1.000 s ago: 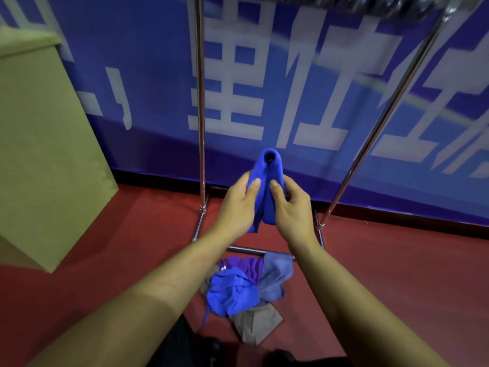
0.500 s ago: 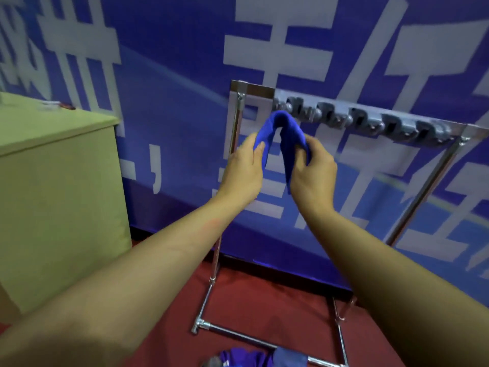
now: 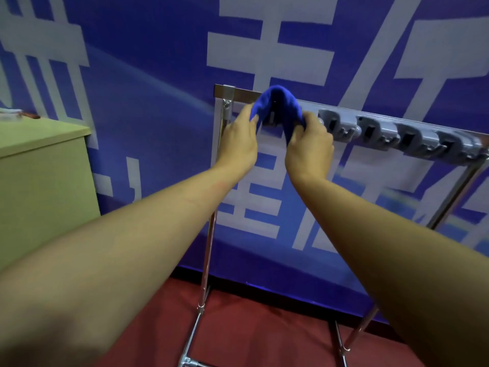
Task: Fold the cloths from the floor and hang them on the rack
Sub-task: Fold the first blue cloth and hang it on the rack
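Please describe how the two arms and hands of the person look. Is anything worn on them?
Both forearms are bare up to the bottom edge of the picture: no sleeves, gloves, watch or bracelet show. The left hand and right hand carry no visible rings. The fingers are uncovered, with short nails. A faint reddish line crosses the left forearm near the wrist.

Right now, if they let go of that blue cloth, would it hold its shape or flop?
Probably flop: the blue cloth bends in a soft arch between the left hand and right hand. It looks light and fuzzy, so likely not slippery.
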